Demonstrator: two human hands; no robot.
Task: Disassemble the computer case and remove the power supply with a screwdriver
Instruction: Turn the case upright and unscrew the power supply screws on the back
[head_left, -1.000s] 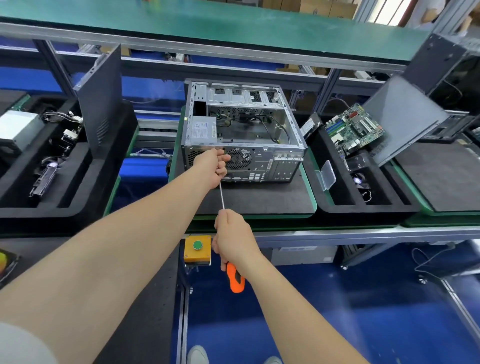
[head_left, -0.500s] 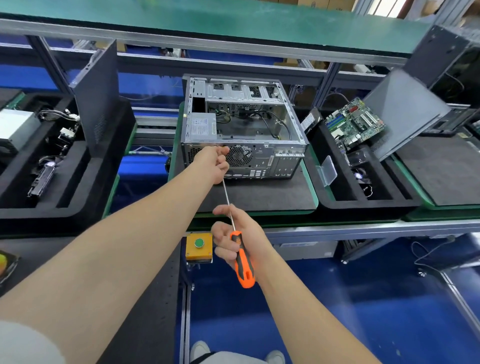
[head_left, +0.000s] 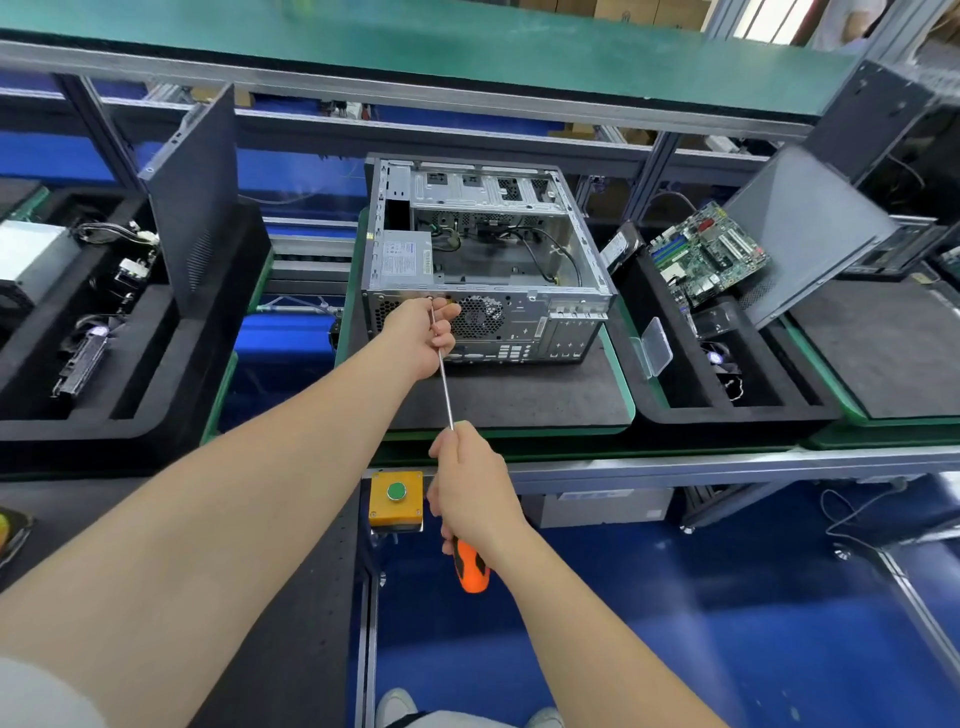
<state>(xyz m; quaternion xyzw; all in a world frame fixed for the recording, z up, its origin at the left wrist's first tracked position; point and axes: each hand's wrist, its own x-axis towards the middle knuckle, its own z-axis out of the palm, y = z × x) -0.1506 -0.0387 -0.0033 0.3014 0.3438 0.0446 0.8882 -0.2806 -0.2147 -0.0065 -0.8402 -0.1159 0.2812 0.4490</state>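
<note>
Backing out a rear-panel screw on the computer case (head_left: 483, 260) at 12 o'clock; right hand (head_left: 475, 488) clamped round the screwdriver (head_left: 471, 571) handle; left hand (head_left: 423, 332) fingers curled on the shaft near the tip; power supply (head_left: 402, 260) inside, 8 o'clock corner. Risks: long shaft tilts, tip cams out, strips head; freed screw drops.
</note>
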